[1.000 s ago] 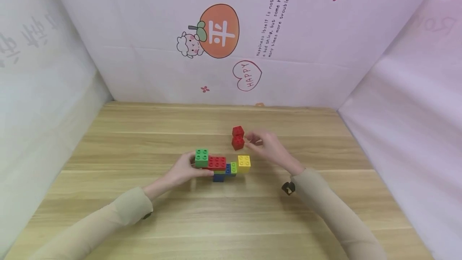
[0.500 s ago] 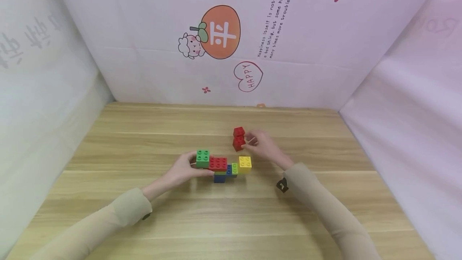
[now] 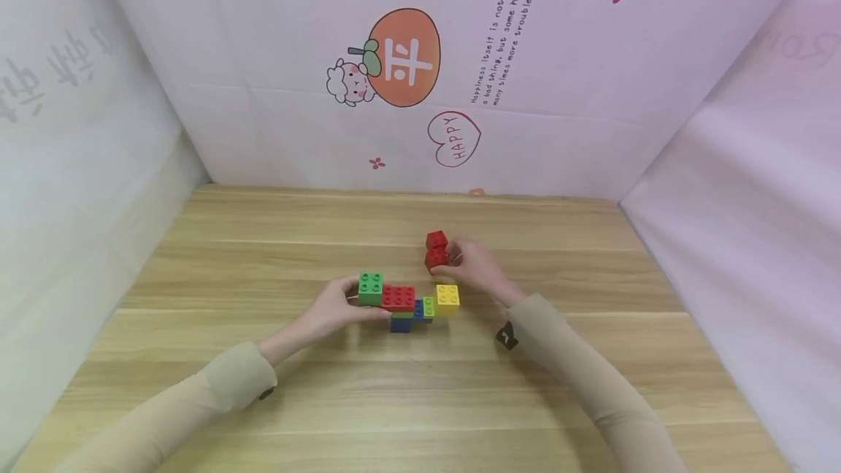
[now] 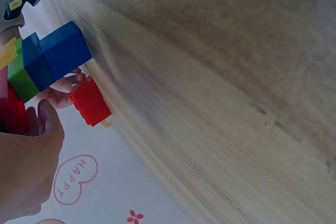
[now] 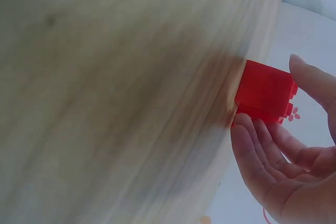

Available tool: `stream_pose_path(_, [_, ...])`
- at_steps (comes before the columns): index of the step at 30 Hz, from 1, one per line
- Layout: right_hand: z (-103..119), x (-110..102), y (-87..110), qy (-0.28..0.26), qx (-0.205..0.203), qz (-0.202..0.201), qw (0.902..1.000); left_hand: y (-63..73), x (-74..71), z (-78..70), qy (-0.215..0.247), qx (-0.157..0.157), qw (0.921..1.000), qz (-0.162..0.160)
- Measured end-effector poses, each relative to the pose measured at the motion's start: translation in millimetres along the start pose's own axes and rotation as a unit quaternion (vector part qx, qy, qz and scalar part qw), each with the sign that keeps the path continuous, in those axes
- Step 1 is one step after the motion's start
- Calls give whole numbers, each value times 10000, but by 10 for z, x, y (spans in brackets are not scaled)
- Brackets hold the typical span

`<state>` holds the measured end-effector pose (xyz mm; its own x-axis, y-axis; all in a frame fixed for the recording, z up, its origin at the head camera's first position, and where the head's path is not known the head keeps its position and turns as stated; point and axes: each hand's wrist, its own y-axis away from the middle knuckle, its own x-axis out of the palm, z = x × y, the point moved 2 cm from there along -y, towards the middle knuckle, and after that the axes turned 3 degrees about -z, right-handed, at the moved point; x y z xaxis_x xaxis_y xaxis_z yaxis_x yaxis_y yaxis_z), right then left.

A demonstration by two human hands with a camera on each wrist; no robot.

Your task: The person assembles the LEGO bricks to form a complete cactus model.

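Note:
My left hand grips the left end of a toy brick build, thumb along its near side. The build joins green, red, blue, lime and yellow bricks; the left wrist view shows its blue bricks from below. Behind it on the table stand two red bricks, one right behind the other, studs up. My right hand holds the nearer red brick between thumb and fingers. In the right wrist view the thumb is by its studded top edge, and the fingertips reach the other brick.
The wooden table runs back to a white printed cloth hanging behind it. More white cloth hangs at the left and right sides. A dark device sits at the right sleeve cuff.
My right hand has moved left and closed in around the nearer red brick, the thumb sliding along its near side. The left hand and the brick build stay nearly in place.

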<state>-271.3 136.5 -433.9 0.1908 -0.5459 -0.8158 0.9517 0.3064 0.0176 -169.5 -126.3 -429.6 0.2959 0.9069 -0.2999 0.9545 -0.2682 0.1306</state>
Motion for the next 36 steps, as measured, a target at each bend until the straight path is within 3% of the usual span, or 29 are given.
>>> stream_pose_path(5, [7, 31, -11, 52, 163, -23, 9999, -7, -4, 7, 5, -8, 10000, -1])
stream_pose_path(19, [-7, 39, -21, 180, 90, -107, 9997, -14, -2, 6, -41, 17, 10000, -20])
stream_pose_path(36, [151, -240, 158, 63, -183, -114, 9997, -24, 7, 15, 17, 120, 9999, 6])
